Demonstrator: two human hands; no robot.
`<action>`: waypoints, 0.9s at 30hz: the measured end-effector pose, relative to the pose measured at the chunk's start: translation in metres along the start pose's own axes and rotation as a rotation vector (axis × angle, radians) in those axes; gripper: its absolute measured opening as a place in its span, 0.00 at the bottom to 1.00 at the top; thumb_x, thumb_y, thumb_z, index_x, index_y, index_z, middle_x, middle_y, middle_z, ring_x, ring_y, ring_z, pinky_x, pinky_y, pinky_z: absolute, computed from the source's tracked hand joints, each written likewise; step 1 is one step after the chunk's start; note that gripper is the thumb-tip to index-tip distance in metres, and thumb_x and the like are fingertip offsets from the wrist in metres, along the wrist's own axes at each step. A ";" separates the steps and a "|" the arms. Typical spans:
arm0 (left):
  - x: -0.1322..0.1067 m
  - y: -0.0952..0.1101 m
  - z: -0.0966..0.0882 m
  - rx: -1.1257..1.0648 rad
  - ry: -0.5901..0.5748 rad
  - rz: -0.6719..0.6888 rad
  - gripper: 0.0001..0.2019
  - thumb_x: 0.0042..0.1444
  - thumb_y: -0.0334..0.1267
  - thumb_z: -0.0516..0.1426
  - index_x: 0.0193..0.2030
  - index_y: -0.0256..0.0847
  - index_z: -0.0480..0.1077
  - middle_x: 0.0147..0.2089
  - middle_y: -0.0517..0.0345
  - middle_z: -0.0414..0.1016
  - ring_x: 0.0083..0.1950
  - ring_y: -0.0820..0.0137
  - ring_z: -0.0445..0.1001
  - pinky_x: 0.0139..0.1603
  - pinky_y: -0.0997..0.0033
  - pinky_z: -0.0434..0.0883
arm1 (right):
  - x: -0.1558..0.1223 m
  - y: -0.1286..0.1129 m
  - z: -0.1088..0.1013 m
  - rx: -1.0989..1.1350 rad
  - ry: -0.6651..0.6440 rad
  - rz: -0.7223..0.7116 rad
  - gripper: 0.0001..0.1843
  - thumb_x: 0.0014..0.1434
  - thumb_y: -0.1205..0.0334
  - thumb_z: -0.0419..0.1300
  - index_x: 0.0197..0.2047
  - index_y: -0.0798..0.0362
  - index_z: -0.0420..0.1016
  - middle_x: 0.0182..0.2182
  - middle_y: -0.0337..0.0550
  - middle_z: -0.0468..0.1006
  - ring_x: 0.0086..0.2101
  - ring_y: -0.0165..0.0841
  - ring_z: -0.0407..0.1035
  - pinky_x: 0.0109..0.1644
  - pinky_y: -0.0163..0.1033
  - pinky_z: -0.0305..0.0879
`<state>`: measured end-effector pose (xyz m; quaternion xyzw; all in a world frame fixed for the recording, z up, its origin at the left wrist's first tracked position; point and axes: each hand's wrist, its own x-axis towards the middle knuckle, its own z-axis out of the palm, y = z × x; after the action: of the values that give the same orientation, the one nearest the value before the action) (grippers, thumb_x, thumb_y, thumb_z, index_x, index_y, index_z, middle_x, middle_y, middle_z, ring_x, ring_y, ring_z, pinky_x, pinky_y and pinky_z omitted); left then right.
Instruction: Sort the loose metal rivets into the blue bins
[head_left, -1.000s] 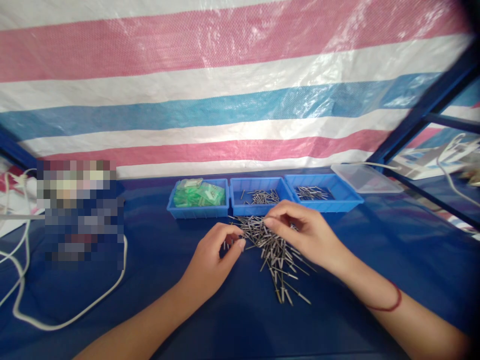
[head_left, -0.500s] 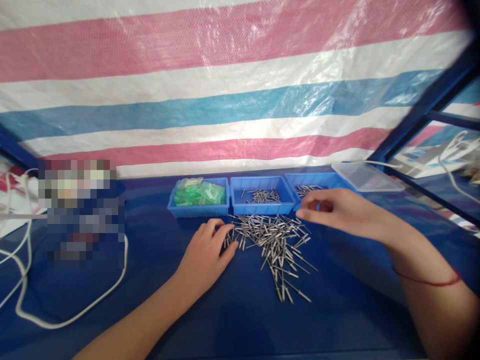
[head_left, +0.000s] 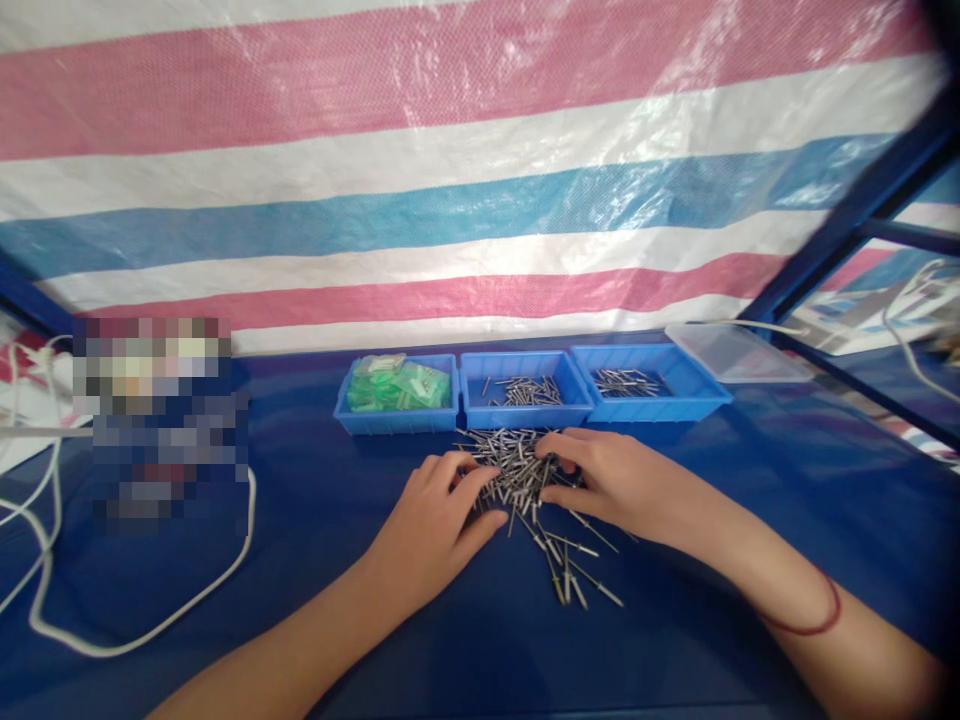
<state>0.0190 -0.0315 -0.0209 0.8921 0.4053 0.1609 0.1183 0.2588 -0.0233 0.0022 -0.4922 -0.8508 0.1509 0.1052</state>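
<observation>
A loose pile of silver pop rivets (head_left: 517, 475) lies on the dark blue tabletop, with long mandrels pointing many ways and several spread toward me. My left hand (head_left: 442, 510) rests against the pile's left side, thumb and fingers apart and curved around its edge. On the opposite side, my right hand (head_left: 607, 475) touches the pile with curled fingers and its thumb held away from them. Neither hand visibly grips a rivet, though both sets of fingertips are partly hidden among them.
Behind the pile stand three blue bins: the left bin (head_left: 397, 424) with green packets, the middle bin (head_left: 525, 415) and the right bin (head_left: 690, 395) with rivets. A clear plastic lid (head_left: 739, 355) lies at right. A white cable (head_left: 150, 640) loops at left.
My right hand has come from in front of the right bin down and left to the pile. My left hand has shifted slightly right, and the pile is squeezed narrower between them.
</observation>
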 end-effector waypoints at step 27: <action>0.004 0.001 0.004 -0.153 0.178 0.032 0.11 0.62 0.39 0.55 0.49 0.42 0.72 0.48 0.53 0.74 0.50 0.62 0.67 0.51 0.59 0.66 | 0.011 -0.030 0.026 0.567 0.349 -0.086 0.05 0.60 0.65 0.57 0.40 0.51 0.74 0.31 0.40 0.77 0.27 0.28 0.69 0.31 0.33 0.65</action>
<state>0.0234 -0.0294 -0.0239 0.8689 0.3865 0.2720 0.1470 0.2206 -0.0316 -0.0110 -0.4253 -0.7642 0.2906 0.3882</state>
